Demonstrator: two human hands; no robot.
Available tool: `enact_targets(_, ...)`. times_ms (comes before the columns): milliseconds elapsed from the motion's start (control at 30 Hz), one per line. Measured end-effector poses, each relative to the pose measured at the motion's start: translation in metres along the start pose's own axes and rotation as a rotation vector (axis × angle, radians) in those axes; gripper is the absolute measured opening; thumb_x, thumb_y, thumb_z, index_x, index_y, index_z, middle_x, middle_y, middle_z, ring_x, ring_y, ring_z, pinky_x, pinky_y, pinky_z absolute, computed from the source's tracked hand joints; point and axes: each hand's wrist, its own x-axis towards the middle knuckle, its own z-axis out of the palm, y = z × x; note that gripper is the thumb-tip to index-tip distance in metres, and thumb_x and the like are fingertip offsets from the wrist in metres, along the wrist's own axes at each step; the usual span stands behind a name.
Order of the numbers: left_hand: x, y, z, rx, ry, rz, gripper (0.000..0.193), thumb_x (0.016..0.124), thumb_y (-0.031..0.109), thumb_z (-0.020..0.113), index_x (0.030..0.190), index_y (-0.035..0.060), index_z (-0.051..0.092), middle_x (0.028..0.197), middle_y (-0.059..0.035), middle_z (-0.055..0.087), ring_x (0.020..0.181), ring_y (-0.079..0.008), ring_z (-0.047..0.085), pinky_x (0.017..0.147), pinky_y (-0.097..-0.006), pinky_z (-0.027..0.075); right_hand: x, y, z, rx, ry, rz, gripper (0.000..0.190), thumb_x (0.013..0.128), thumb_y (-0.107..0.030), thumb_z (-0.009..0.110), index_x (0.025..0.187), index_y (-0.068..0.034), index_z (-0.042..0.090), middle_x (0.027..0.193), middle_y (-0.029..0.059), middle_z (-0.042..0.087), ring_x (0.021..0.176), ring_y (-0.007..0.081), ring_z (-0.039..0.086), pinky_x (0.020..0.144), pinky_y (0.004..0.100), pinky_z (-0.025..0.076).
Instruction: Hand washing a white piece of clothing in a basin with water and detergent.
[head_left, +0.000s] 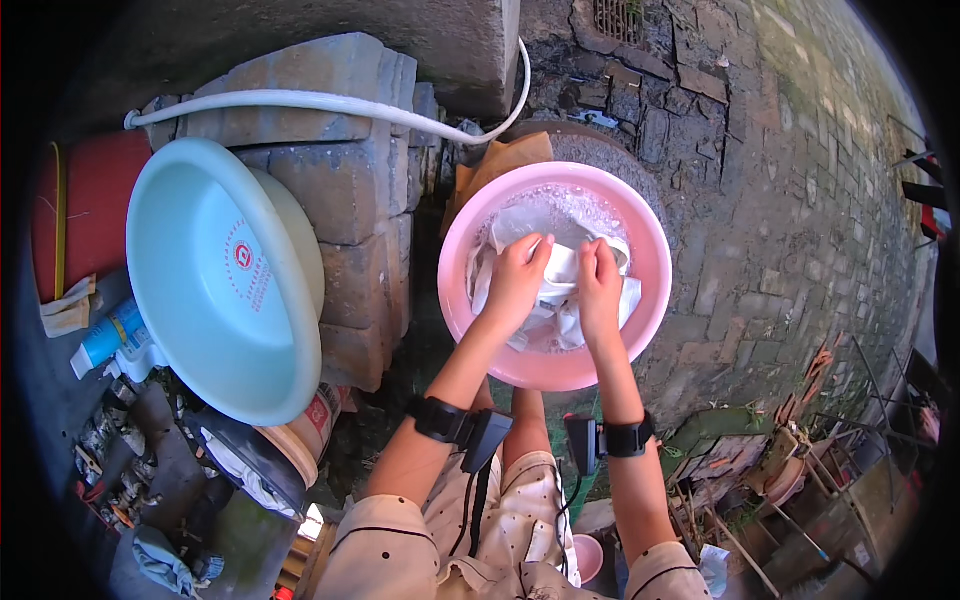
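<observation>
A pink plastic basin (655, 281) stands before me, holding foamy water and a wet white cloth garment (561, 266). Over the basin, my left hand (517, 277) grips one part of the garment, its thumb pressed against the fingers. My right hand (600, 281) is closed on another part a short way to the right. A fold of the fabric stretches between both hands, while the rest lies in the suds below them. Black straps with small devices are around both forearms.
A light blue plastic basin (202, 300) rests tilted on stone blocks (322, 172) at the left. Behind runs a white hose (330, 101). A blue-and-white bottle or tube (109, 341) lies beyond the blue basin. Brick paving (720, 277) and a drain grate (616, 19) are to the right and back.
</observation>
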Motion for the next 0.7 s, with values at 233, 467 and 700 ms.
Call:
enact_targets(233, -0.026, -0.005, 0.038, -0.192, 0.053, -0.135, 0.042, 0.087, 0.029, 0.042, 0.06, -0.0028, 0.046, 0.046, -0.012, 0.044, 0.044, -0.0165, 0.047, 0.045, -0.0328, 0.034, -0.022, 0.016, 0.011, -0.033, 0.043, 0.013, 0.03, 0.088, -0.02, 0.042, 0.065, 0.0, 0.044, 0.047, 0.0081, 0.035, 0.047, 0.0098, 0.031, 0.045, 0.0305, 0.029)
enact_targets(467, -0.015, -0.004, 0.029, -0.013, 0.077, -0.066, 0.04, 0.089, 0.026, 0.042, 0.059, 0.0, 0.046, 0.047, -0.0021, 0.039, 0.045, -0.0084, 0.036, 0.042, -0.029, 0.028, -0.02, 0.003, 0.018, 0.118, 0.011, 0.068, 0.034, 0.089, -0.023, 0.04, 0.065, 0.0, 0.046, 0.048, 0.0045, 0.036, 0.049, 0.0079, 0.031, 0.044, 0.0287, 0.029)
enact_targets(700, 0.025, -0.015, -0.006, 0.223, 0.203, -0.125, 0.033, 0.087, 0.027, 0.042, 0.078, -0.0032, 0.05, 0.074, -0.0234, 0.055, 0.073, -0.0396, 0.053, 0.065, -0.0436, 0.039, -0.009, 0.008, 0.005, -0.072, -0.207, -0.099, 0.021, 0.08, -0.016, 0.057, 0.083, -0.003, 0.04, 0.058, 0.0093, 0.041, 0.05, 0.0171, 0.039, 0.048, 0.0293, 0.033)
